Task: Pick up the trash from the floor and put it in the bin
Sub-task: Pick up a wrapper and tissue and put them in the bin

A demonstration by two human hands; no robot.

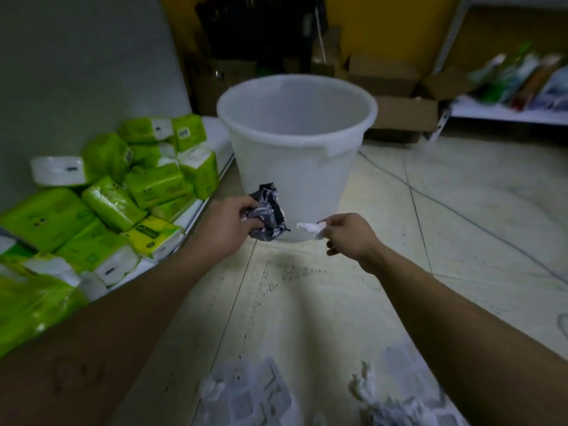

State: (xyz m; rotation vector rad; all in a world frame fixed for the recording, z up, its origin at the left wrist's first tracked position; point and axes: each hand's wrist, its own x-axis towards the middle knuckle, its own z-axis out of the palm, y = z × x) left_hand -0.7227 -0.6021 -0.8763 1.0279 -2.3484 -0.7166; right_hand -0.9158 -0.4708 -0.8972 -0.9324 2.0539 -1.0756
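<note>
Now left hand [229, 224] grips one wad [270, 214]; right hand [352, 238] one tissue [309, 227]

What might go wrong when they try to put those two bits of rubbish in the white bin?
1. The left hand with the dark crumpled wrapper and the right hand with the small white scrap are in front of the bin, under its rim; letting go now would likely drop both on the floor.
2. The scrap is only pinched, not gripped, so it may slip.
3. More white trash lies by the person and might get stepped on.
</note>
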